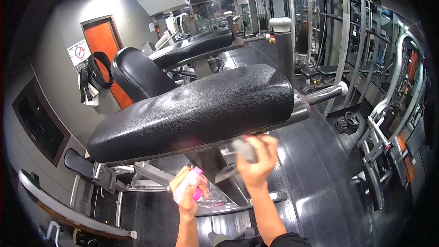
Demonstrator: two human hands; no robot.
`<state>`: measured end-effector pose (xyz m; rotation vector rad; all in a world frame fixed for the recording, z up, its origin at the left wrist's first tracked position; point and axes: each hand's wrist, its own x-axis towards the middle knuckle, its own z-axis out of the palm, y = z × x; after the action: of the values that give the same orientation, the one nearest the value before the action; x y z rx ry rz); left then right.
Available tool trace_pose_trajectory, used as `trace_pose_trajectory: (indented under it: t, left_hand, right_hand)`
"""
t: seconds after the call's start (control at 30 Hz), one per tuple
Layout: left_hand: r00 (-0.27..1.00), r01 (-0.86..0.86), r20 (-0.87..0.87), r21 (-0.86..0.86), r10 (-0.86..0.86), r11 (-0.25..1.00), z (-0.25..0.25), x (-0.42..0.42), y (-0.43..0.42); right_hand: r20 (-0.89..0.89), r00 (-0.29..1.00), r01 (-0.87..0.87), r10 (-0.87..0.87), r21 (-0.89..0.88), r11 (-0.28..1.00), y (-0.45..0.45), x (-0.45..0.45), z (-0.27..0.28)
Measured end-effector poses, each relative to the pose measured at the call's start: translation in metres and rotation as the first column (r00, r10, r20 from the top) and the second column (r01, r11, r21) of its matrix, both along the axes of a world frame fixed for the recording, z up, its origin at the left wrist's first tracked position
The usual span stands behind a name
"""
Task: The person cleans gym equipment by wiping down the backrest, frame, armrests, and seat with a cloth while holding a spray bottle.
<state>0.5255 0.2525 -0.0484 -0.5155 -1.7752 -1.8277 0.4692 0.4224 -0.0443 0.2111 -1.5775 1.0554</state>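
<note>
**One pink-topped bottle (192, 179) and one blurred grey cloth (245, 151) beneath a black bench pad (196, 110)**

From the head view, the left hand (189, 190) is closed around the bottle, its fingers covering much of the pale body; any label is hidden. The right hand (259, 159) is bunched around the cloth, smeared by motion blur, so its fingertips and the cloth's edges are hard to make out. A dark grey flap (226, 174) hangs between the hands; I cannot tell whether it belongs to the same cloth.

The pad spans just beyond both hands. Whether the cloth touches its lower edge cannot be told. The support post below it, between the hands, is partly covered. A black sleeve (289, 240) below the right hand is cut off by the lower edge. Well to the right of that hand, weight plates (347, 122) sit on the floor (315, 192), too small to read.
</note>
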Motion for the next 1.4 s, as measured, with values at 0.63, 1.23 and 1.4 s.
trace_pose_trajectory:
  t: [0.63, 1.23, 1.4]
  left_hand:
    - [0.99, 0.139, 0.023, -0.029, -0.138, 0.99, 0.008, -0.015, 0.038]
    - [0.986, 0.168, 0.0, -0.08, -0.169, 0.982, 0.016, -0.032, 0.058]
    - [0.987, 0.16, 0.006, -0.077, -0.16, 0.984, 0.013, -0.028, 0.052]
  right_hand:
    - [-0.066, 0.982, 0.17, -0.179, -0.13, 0.977, 0.058, -0.018, 0.001]
    - [-0.072, 0.997, -0.044, 0.033, -0.15, 0.988, 0.065, -0.02, -0.025]
    - [-0.044, 0.984, 0.142, -0.175, -0.406, 0.903, 0.089, -0.031, -0.005]
